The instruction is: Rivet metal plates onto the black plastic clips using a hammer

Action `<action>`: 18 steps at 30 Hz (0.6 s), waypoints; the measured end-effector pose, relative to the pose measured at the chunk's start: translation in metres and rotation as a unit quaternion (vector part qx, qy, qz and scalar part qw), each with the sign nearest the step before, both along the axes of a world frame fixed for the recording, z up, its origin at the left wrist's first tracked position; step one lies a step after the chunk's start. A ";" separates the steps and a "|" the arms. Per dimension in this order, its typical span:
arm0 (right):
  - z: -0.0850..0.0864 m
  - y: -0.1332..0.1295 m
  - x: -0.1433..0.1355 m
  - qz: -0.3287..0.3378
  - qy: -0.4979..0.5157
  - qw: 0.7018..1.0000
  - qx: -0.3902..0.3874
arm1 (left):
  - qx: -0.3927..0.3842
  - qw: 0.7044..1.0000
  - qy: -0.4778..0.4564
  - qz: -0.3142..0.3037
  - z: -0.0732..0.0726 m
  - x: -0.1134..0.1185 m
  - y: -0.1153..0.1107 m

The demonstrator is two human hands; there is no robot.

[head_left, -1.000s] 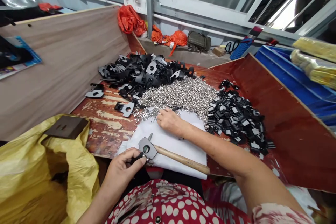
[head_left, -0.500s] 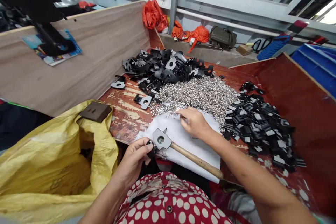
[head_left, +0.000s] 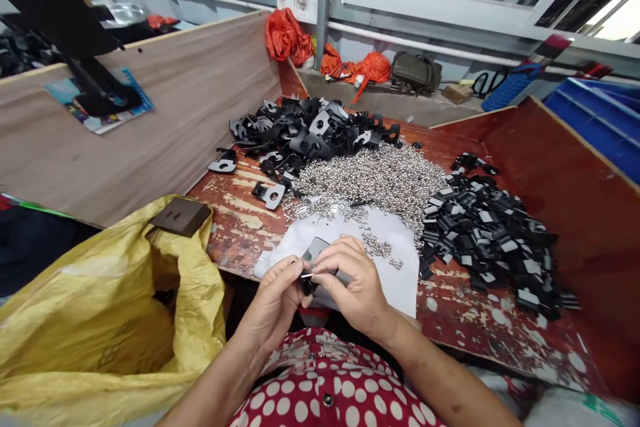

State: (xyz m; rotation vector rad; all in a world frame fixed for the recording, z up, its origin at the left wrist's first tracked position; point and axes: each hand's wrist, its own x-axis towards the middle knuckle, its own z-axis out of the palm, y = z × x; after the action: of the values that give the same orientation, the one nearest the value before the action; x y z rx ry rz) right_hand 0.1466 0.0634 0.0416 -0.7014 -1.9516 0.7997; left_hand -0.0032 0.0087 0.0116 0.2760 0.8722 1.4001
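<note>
My left hand [head_left: 275, 297] is closed on a black plastic clip [head_left: 307, 285] with a flat grey plate [head_left: 318, 247], held low over the front of the table. My right hand [head_left: 357, 283] meets it from the right, thumb and fingers pinching a thin silver metal pin [head_left: 307, 275] against the clip. Fingers cover much of the clip, so how far the pin sits in it cannot be seen. Beneath the hands lies a white sheet [head_left: 400, 290] with a few loose pins [head_left: 377, 245]. The wooden-handled tool there is almost wholly hidden by my right hand and forearm.
Behind the sheet spreads a heap of silver pins [head_left: 375, 177]. Black and grey clips [head_left: 310, 130] are piled beyond it, small black parts [head_left: 490, 227] to the right. A yellow sack [head_left: 200, 287] with a brown block [head_left: 180, 215] stands left. Wooden boards [head_left: 200, 80] wall the table.
My right hand has come back from the edge of the pin heap to the clip, now with a pin in its fingers. The clip in my left hand has shifted slightly right.
</note>
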 end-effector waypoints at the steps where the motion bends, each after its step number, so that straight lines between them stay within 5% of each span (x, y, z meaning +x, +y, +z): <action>1: -0.001 -0.001 -0.001 -0.008 -0.015 1.000 0.015 | 0.000 1.000 -0.005 0.003 -0.001 0.000 -0.001; 10: -0.006 -0.019 -0.007 -0.059 -0.155 0.952 0.258 | 0.013 0.998 -0.050 0.034 -0.007 0.008 -0.008; 18: -0.023 -0.020 -0.010 -0.065 -0.138 0.961 0.232 | 0.008 0.999 0.034 -0.019 -0.006 0.003 -0.023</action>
State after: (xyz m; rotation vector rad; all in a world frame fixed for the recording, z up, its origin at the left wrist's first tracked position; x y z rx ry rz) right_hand 0.1365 0.0438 0.0190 -0.6689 -2.2052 0.1501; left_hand -0.0004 -0.0141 0.0052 0.3519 0.9090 1.3698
